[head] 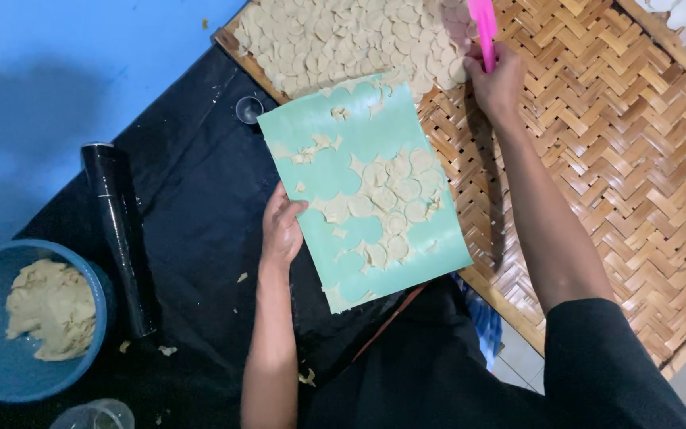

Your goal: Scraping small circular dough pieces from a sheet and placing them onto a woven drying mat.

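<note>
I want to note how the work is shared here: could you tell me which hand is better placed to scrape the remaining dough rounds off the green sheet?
The right hand, probably: it holds the pink scraper at the woven tray. The left hand grips the green sheet bearing the dough rounds.

One head-worn camera looks steeply down from close above, facing the black-covered work surface (pixel 192 199) on the left and the woven bamboo tray (pixel 613 159) on the right.
</note>
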